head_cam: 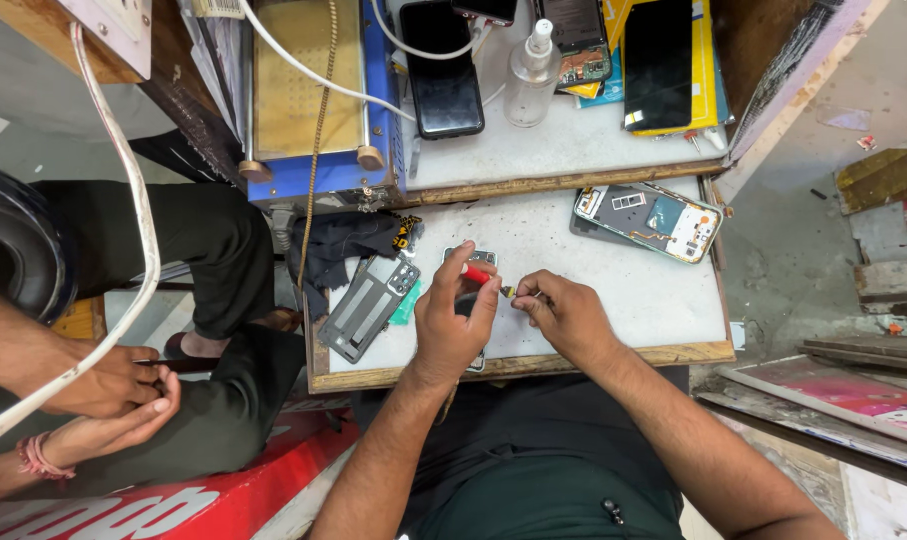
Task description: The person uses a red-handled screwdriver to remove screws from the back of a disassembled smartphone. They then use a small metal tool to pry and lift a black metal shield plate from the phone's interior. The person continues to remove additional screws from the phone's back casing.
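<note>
My left hand (451, 318) grips a small red-handled screwdriver (480, 275) over an opened phone (473, 258) that lies mostly hidden under the hand on the white worktop (623, 310). My right hand (565, 312) pinches at the screwdriver's dark tip (510, 292), fingers closed around it. A grey phone back cover (368, 305) lies just left of my left hand. A second opened phone frame (649, 220) with exposed parts rests at the far right of the worktop.
A black cloth (345, 243) lies at the worktop's left rear. The shelf behind holds black phones (441, 75), a clear spray bottle (531, 72) and a blue machine (308, 90). Another person's clasped hands (113, 395) rest at the left. A white cable (123, 200) hangs there.
</note>
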The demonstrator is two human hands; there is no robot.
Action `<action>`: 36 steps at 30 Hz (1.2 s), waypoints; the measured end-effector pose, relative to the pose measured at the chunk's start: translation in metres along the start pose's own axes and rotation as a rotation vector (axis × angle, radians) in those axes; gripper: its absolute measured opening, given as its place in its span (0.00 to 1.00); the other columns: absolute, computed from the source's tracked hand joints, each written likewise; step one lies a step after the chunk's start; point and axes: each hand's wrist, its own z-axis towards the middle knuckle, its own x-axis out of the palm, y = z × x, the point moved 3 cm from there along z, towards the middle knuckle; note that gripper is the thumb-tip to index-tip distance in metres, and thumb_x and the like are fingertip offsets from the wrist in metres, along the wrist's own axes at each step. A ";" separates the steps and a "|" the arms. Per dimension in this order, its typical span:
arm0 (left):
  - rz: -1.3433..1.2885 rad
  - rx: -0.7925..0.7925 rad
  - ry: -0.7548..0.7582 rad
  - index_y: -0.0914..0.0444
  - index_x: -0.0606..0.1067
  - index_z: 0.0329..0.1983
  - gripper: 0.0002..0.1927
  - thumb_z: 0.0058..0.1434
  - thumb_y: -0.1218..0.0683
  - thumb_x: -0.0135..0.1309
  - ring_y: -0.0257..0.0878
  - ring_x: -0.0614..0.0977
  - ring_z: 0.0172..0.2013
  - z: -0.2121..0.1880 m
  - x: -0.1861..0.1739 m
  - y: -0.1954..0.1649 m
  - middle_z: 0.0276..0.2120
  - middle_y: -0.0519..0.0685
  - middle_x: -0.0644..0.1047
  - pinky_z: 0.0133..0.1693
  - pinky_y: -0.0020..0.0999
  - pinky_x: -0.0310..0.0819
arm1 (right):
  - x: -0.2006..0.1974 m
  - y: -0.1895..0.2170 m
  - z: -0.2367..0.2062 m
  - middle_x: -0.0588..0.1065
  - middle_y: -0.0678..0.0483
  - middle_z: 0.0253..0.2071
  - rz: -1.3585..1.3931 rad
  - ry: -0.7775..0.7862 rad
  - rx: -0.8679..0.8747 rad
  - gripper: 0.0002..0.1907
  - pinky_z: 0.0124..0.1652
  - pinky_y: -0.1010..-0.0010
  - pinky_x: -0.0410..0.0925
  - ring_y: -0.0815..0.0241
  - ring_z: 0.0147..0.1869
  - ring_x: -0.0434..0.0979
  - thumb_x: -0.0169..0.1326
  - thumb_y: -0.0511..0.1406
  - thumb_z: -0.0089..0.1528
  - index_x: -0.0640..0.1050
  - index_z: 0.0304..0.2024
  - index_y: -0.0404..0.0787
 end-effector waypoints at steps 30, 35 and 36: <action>0.217 0.073 -0.111 0.62 0.61 0.69 0.31 0.67 0.63 0.62 0.39 0.86 0.39 0.012 -0.008 0.031 0.39 0.50 0.81 0.41 0.31 0.85 | -0.007 0.003 -0.001 0.78 0.55 0.34 0.071 -0.106 -0.122 0.23 0.26 0.76 0.67 0.70 0.24 0.72 0.59 0.35 0.64 0.68 0.58 0.35; 0.258 0.116 -0.117 0.63 0.62 0.69 0.31 0.66 0.64 0.62 0.42 0.86 0.40 0.030 -0.013 0.043 0.39 0.52 0.80 0.43 0.33 0.86 | -0.009 -0.009 -0.001 0.77 0.55 0.34 0.200 -0.171 -0.170 0.11 0.31 0.80 0.67 0.73 0.31 0.72 0.52 0.33 0.70 0.71 0.54 0.35; 0.286 0.135 -0.110 0.64 0.62 0.68 0.31 0.66 0.63 0.62 0.42 0.86 0.40 0.030 -0.012 0.042 0.40 0.53 0.80 0.43 0.33 0.85 | -0.009 -0.011 -0.002 0.78 0.55 0.35 0.209 -0.168 -0.171 0.10 0.31 0.80 0.67 0.73 0.32 0.71 0.51 0.33 0.71 0.71 0.53 0.35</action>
